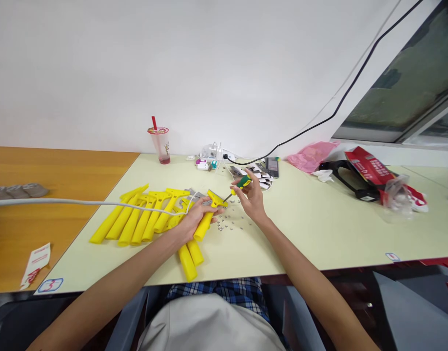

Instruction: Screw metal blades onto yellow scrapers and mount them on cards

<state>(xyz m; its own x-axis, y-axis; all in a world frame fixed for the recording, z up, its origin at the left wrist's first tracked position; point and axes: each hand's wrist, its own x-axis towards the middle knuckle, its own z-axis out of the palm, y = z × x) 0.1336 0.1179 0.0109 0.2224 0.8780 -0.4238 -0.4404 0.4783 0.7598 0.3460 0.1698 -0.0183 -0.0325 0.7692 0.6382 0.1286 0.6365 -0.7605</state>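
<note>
A yellow plastic scraper handle (204, 225) with a wide T-shaped head is gripped in my left hand (195, 217), tilted above the table. My right hand (253, 201) is closed around a green and yellow screwdriver (244, 182), its tip at the head of that handle. Several more yellow scraper handles (136, 219) lie in a row to the left, and two others (187, 263) point toward the front edge. Small metal screws (226, 225) are scattered on the table below my hands. Grey flat metal pieces (194, 193) lie partly hidden behind my left hand.
At the back stand a plastic cup with a red straw (161, 146) and a power strip (212, 155) with cables. A white cable (81, 200) crosses from the left to my left wrist. On the right lie a pink bag (311, 155) and a red package (370, 168).
</note>
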